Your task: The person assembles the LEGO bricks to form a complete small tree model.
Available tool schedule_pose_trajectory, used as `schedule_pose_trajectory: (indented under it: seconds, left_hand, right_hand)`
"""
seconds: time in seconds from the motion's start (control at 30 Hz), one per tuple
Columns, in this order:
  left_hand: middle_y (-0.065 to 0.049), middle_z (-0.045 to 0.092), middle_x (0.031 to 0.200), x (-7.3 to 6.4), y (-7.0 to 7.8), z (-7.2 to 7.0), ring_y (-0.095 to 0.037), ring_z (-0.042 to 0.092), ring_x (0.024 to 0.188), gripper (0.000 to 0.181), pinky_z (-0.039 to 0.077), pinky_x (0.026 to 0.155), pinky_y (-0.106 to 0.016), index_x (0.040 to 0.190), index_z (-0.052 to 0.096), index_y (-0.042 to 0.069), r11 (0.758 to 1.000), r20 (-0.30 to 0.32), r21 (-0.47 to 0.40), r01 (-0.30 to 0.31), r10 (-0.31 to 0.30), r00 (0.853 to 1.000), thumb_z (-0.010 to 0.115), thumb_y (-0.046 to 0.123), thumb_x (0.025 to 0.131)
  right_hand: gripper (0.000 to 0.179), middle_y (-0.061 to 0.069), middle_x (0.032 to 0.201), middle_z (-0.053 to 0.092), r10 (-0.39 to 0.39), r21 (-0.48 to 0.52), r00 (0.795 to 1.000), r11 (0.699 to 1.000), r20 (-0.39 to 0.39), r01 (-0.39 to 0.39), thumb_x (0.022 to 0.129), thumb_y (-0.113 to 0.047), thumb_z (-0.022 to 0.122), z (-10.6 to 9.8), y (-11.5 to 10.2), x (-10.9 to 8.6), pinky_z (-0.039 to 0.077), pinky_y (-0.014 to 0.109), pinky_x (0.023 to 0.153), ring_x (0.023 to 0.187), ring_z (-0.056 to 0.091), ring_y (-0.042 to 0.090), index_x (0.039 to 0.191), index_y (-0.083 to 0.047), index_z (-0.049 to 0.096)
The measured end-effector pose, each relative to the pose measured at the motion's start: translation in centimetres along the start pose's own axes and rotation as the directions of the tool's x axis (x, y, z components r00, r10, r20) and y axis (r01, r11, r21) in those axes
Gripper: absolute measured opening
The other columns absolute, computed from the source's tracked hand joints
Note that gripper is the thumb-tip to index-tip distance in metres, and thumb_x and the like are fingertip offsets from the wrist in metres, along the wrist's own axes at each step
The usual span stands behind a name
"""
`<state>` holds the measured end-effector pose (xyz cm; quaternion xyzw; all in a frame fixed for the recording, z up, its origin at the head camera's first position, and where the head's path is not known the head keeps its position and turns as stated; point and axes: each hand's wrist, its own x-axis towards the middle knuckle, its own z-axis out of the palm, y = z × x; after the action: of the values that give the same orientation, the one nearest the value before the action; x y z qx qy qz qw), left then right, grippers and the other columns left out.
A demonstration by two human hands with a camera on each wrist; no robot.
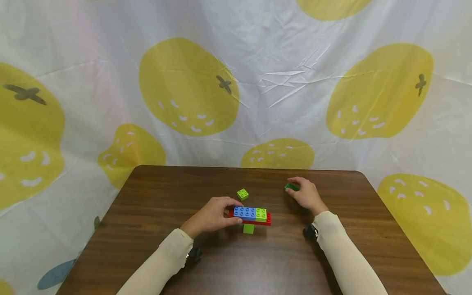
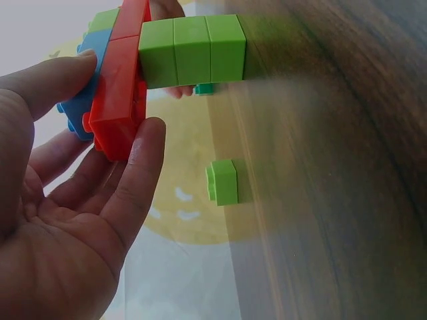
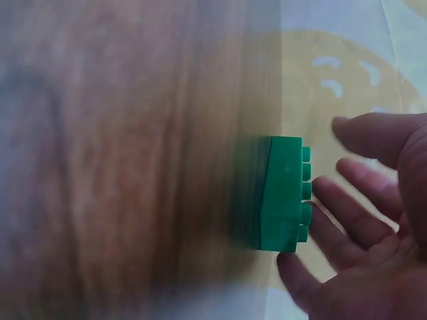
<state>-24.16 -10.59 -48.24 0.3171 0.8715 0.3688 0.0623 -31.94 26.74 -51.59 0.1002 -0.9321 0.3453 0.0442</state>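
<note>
In the head view my left hand [image 1: 211, 217] grips the left end of a toy-brick build. The build's top has a blue brick [image 1: 244, 212] beside a lime brick [image 1: 261, 214], both on a red layer [image 1: 268, 219]. Below that, a column of lime bricks [image 2: 192, 52] shows in the left wrist view, the thumb pressing the blue side. At the back right, my right hand [image 1: 307, 196] is spread around a dark green brick [image 3: 283, 195]. Its fingertips are close to the studs; whether they touch is hard to tell.
A loose lime brick [image 1: 242, 194] with studs up lies on the brown wooden table [image 1: 177, 180], just behind the build. A white curtain [image 1: 265, 102] printed with yellow fruit hangs along the table's back edge.
</note>
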Motion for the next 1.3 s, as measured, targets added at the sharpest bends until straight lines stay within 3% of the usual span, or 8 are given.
schedule_pose_trajectory:
  seconds: [0.23, 0.53, 0.9, 1.3]
  left_hand:
    - [0.003, 0.073, 0.122, 0.0, 0.0, 0.0, -0.012, 0.065, 0.102, 0.043, 0.061, 0.09, -0.027, 0.13, 0.073, 0.018, 1.0, 0.004, -0.01, -0.001, 0.001, 1.0, 0.084, 0.037, 0.092]
    - [0.003, 0.072, 0.121, -0.1, 0.0, 0.1, -0.012, 0.065, 0.101, 0.044, 0.06, 0.087, -0.024, 0.13, 0.072, 0.018, 1.0, 0.008, -0.012, 0.001, -0.001, 1.0, 0.084, 0.036, 0.093]
    - [0.003, 0.072, 0.122, -0.1, -0.1, -0.1, -0.012, 0.066, 0.103, 0.043, 0.062, 0.088, -0.027, 0.13, 0.072, 0.018, 0.999, 0.011, -0.035, 0.015, -0.014, 1.0, 0.084, 0.036, 0.093]
    - [0.0, 0.071, 0.124, 0.0, -0.1, -0.2, -0.015, 0.066, 0.104, 0.043, 0.062, 0.09, -0.03, 0.129, 0.068, 0.019, 0.996, 0.024, -0.068, 0.051, -0.05, 0.998, 0.085, 0.034, 0.092]
  right_hand:
    - [0.052, 0.028, 0.139, 0.065, 0.064, -0.088, 0.997, 0.994, 0.051, -0.059, 0.099, -0.021, 0.073, -0.2, 0.4, 0.5, 0.053, 0.058, 0.101, 0.122, 0.064, 0.046, 0.144, 0.002, 0.06]
    - [0.049, 0.028, 0.137, 0.066, 0.108, -0.113, 0.989, 0.989, 0.096, -0.097, 0.098, -0.019, 0.073, -0.3, 0.9, 0.7, 0.053, 0.057, 0.1, 0.121, 0.063, 0.045, 0.141, 0.002, 0.063]
    - [0.046, 0.028, 0.132, 0.065, 0.02, -0.051, 0.999, 0.998, 0.032, -0.019, 0.1, -0.023, 0.072, -0.4, -0.1, 0.2, 0.055, 0.053, 0.092, 0.115, 0.065, 0.042, 0.138, 0.001, 0.066]
    - [0.044, 0.018, 0.129, 0.067, -0.065, 0.006, 0.997, 0.998, -0.034, 0.065, 0.099, -0.021, 0.075, -1.1, -3.6, -1.0, 0.053, 0.042, 0.086, 0.108, 0.064, 0.032, 0.138, -0.005, 0.068]
